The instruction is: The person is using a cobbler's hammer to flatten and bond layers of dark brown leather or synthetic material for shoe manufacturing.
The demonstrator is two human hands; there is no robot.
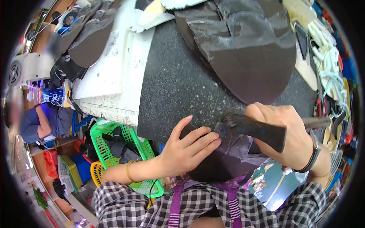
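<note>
My right hand (279, 127) is closed round the handle of a hammer (262, 131). The dark hammer head lies low over a dark brown sheet piece (216, 167) with greyish smears along its upper part. My left hand (186, 150) rests on that piece's left side, fingers stretched out and slightly apart, fingertips close to the hammer's striking end. The piece lies at the near edge of a black speckled work mat (171, 87) and hangs toward my lap. Exactly where the hammer touches is hidden by its head.
Larger stacked dark brown pieces (254, 72) lie at the far side of the mat. On the left stand a white board (131, 68) and a green plastic basket (99, 140) with black scraps. Red-handled pliers (321, 108) lie at right. Another person (45, 121) sits at far left.
</note>
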